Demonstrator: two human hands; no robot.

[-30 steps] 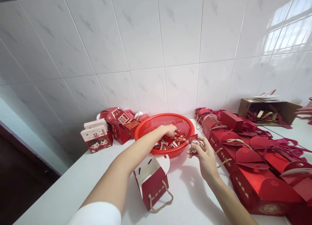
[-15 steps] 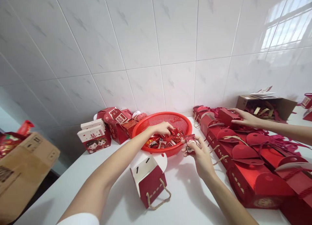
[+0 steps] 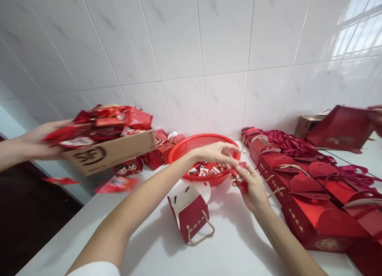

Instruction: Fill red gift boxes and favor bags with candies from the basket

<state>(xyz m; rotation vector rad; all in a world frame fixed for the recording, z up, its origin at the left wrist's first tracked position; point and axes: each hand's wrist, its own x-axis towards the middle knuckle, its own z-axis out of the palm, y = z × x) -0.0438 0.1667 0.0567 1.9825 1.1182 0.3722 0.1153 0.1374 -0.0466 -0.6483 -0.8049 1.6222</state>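
My right hand [image 3: 253,188] is closed around red-wrapped candies [image 3: 241,180] in front of the basket's right side. Over the basket, my left hand [image 3: 217,152] reaches across to it, fingers stretched out and somewhat apart, the tips close to those candies. Under my left hand is the red plastic basket [image 3: 205,137], with several wrapped candies [image 3: 204,170] at its bottom. A red gift box [image 3: 195,214] with a rope handle stands open on the white table in front of the basket, its pale inside showing.
From the left, another person's hand [image 3: 38,142] holds a cardboard box [image 3: 119,150] heaped with red packets; blurred packets [image 3: 117,185] hang below it. Closed red gift boxes [image 3: 310,216] line the right. At the far right, another person's hand [image 3: 376,116] holds a blurred red box [image 3: 343,128].
My left hand has risen out of the candies and moved right to my right hand. The cardboard box has swung up and in from the left. The other person's right-side hand has drawn back rightward.
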